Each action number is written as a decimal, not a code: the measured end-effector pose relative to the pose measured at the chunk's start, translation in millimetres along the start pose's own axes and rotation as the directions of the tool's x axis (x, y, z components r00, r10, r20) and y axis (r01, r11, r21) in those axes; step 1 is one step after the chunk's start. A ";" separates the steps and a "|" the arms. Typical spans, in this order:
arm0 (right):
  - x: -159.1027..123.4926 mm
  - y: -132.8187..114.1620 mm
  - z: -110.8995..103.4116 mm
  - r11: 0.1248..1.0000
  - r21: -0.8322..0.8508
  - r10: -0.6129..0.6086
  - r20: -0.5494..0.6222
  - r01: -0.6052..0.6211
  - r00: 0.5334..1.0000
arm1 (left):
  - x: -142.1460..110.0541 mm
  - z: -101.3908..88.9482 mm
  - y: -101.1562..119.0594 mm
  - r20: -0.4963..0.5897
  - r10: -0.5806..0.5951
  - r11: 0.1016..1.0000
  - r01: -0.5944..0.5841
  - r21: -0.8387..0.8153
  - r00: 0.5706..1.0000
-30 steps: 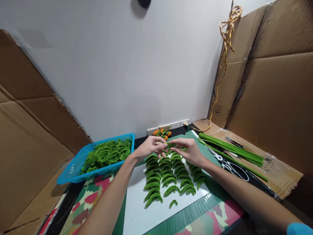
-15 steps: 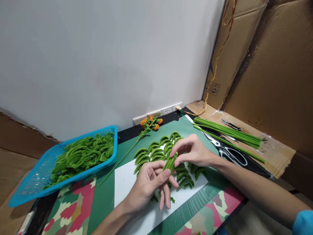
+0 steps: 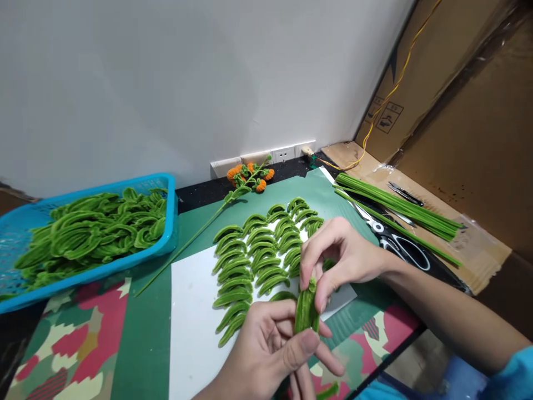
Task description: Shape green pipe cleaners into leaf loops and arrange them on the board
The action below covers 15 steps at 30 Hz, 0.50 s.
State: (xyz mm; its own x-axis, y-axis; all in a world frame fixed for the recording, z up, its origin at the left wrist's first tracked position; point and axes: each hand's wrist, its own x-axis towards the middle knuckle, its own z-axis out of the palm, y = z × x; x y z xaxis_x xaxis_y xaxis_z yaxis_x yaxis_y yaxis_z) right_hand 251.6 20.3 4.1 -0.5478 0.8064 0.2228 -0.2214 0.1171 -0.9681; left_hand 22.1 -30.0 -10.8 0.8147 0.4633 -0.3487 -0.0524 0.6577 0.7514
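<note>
My left hand (image 3: 270,355) is closed on the lower end of a folded green pipe-cleaner leaf (image 3: 306,308), held upright near the table's front edge. My right hand (image 3: 339,258) pinches the same leaf at its top with thumb and forefinger. Just beyond my hands, several finished green leaves (image 3: 258,253) lie in rows on a white sheet (image 3: 191,316). The sheet rests on a green cutting mat (image 3: 141,333).
A blue basket (image 3: 169,222) full of green leaves stands at the left. A long green stem with orange blossoms (image 3: 247,178) lies by the wall sockets. A bundle of straight green pipe cleaners (image 3: 400,208), scissors (image 3: 395,244) and small snips (image 3: 406,194) lie at the right, beside cardboard walls.
My hands came back from the far end of the rows toward me with one leaf between them. The view has tilted down and moved closer to the table.
</note>
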 end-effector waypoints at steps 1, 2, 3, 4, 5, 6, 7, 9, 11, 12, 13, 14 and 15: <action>0.0 -0.7 -1.6 1.000 0.013 0.020 0.031 -0.021 0.999 | 0.3 -0.4 -5.2 -0.002 -0.006 1.000 0.006 0.000 1.000; 0.0 -1.5 -2.9 0.999 0.016 0.038 0.062 -0.039 0.997 | 0.6 -0.9 -9.7 -0.006 -0.008 1.000 0.008 0.002 1.000; 0.0 -2.5 -4.0 0.999 0.009 0.052 0.088 -0.053 0.995 | 0.7 -1.3 -13.5 -0.010 -0.011 1.000 0.011 0.004 1.000; -0.1 -3.4 -4.9 0.998 -0.007 0.063 0.107 -0.063 0.992 | 0.8 -1.7 -16.3 -0.008 -0.014 1.000 0.014 0.008 1.000; -0.2 -4.1 -5.7 0.998 -0.028 0.067 0.117 -0.064 0.991 | 0.9 -1.8 -18.1 -0.005 -0.016 1.000 0.016 0.010 1.000; -0.4 -4.5 -6.2 0.997 -0.049 0.063 0.123 -0.057 0.990 | 0.9 -1.9 -18.8 0.003 -0.020 1.000 0.020 0.012 1.000; -0.6 -4.3 -6.5 0.997 -0.066 0.053 0.127 -0.044 0.991 | 1.0 -1.8 -18.6 0.010 -0.025 1.000 0.024 0.013 1.000; -1.2 -2.4 -5.9 0.997 -0.081 0.021 0.134 -0.011 0.991 | 1.2 -1.3 -16.4 0.017 -0.038 0.999 0.038 0.022 0.999; -1.7 0.9 -3.9 0.996 -0.086 -0.010 0.136 0.022 0.991 | 1.4 -0.7 -13.2 0.032 -0.056 0.998 0.054 0.038 0.998; -1.9 2.4 -2.6 0.995 -0.089 -0.025 0.131 0.036 0.991 | 1.4 -0.4 -11.8 0.043 -0.063 0.997 0.061 0.047 0.997; -2.0 3.6 -1.3 0.995 -0.093 -0.037 0.125 0.049 0.992 | 1.4 -0.2 -10.7 0.049 -0.069 0.996 0.066 0.053 0.996; -2.1 4.1 -0.3 0.994 -0.097 -0.045 0.117 0.057 0.992 | 1.5 -0.1 -10.0 0.052 -0.072 0.996 0.070 0.055 0.996; -2.1 3.9 0.4 0.993 -0.101 -0.049 0.107 0.060 0.993 | 1.6 0.0 -9.6 0.053 -0.074 0.996 0.071 0.053 0.996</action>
State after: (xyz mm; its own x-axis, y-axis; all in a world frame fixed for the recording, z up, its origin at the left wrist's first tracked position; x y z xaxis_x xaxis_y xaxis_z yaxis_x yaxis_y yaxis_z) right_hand 251.6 18.8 -0.2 -0.6196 0.7328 0.2812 -0.1714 0.2233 -0.9596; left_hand 23.9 -35.6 -18.6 0.8457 0.3814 -0.3732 0.0364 0.6564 0.7535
